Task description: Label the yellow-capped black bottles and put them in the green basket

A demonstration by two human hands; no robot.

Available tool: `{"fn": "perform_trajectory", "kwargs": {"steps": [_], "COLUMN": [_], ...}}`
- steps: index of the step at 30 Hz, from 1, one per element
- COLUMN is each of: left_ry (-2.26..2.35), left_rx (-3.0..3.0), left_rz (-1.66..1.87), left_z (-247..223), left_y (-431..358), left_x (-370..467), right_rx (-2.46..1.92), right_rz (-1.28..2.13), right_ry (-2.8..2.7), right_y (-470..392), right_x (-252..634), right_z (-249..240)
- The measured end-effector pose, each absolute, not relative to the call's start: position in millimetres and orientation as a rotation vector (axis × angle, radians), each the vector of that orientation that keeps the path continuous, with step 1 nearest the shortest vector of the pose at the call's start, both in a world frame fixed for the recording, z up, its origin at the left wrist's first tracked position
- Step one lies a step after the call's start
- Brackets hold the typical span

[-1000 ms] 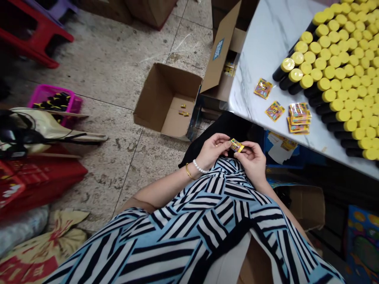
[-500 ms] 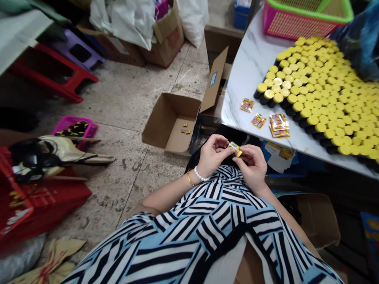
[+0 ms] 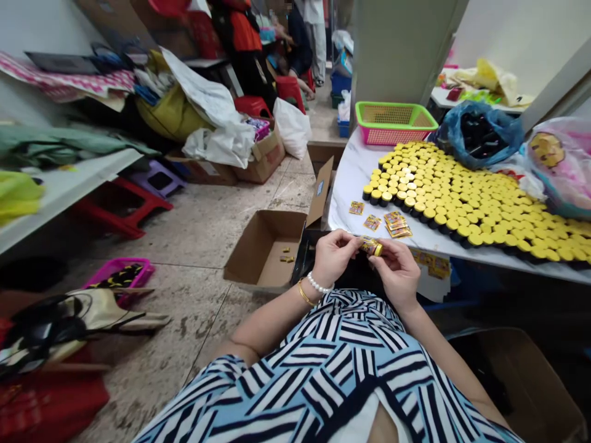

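In front of my lap, both hands hold a small yellow cylinder with a printed wrap (image 3: 370, 246). My left hand (image 3: 333, 257) is closed, thumb and finger pinching its left end. Closed around the right end, where a yellow rim shows, is my right hand (image 3: 398, 269). On the table just beyond lie a stack of printed yellow labels (image 3: 398, 225) and two loose labels (image 3: 372, 222). Many black cylinders with yellow caps (image 3: 443, 191) stand packed together behind them. An open carton (image 3: 258, 249) on the left holds several small yellow wrapped pieces (image 3: 286, 259).
A green-rimmed pink basket (image 3: 392, 132) and a blue bag of black pieces (image 3: 480, 135) stand at the back of the marbled table (image 3: 344, 184). On the floor at left is a pink tray (image 3: 143, 271). People (image 3: 249, 49) are in the background.
My view has tilted up, showing more of the room. The cylinder has turned between my fingers, and more of its printed wrap and yellow end shows. Both hands still hold it.
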State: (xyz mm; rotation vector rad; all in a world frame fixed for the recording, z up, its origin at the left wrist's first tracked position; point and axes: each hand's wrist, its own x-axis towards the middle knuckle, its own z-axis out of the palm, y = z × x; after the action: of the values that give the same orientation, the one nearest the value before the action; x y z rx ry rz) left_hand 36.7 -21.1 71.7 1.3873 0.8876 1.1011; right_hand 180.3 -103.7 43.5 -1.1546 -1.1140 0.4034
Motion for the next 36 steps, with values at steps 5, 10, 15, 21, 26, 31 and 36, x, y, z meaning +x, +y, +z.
{"fn": "perform_trajectory", "kwargs": {"steps": [5, 10, 15, 21, 26, 31, 36], "left_ry": [0.834, 0.776, 0.530, 0.382, 0.299, 0.437, 0.546], "left_rx": [1.341, 1.334, 1.421, 1.508, 1.484, 1.375, 1.325], "left_rz": [1.068, 1.084, 0.823, 0.613, 0.501, 0.490, 0.545], "left_z": [72.8, 76.3, 84.7, 94.0, 103.3, 104.2, 98.5], "left_y": [-21.3, -18.9, -9.7, -4.5, -3.8, -6.3, -8.1], "left_x": [39.2, 39.8, 33.6, 17.1, 4.3, 6.9, 10.2], "right_rx": [-1.108, -1.121, -1.108, -1.008, -0.947, -0.945, -0.952], "right_rz": [0.510, 0.555, 0.549, 0.824, 1.140, 1.221, 1.229], "right_ry": [-1.049, -1.046, -1.119, -0.993, -0.887, -0.883, -0.871], "right_y": [-102.4, -101.9, -101.0, -107.2, -114.6, -115.4, -116.0], "right_x": [186.4, 190.5, 188.0, 191.1, 202.7, 206.2, 207.3], "right_z": [41.2, 38.5, 37.8, 49.3, 59.9, 59.7, 58.4]}}
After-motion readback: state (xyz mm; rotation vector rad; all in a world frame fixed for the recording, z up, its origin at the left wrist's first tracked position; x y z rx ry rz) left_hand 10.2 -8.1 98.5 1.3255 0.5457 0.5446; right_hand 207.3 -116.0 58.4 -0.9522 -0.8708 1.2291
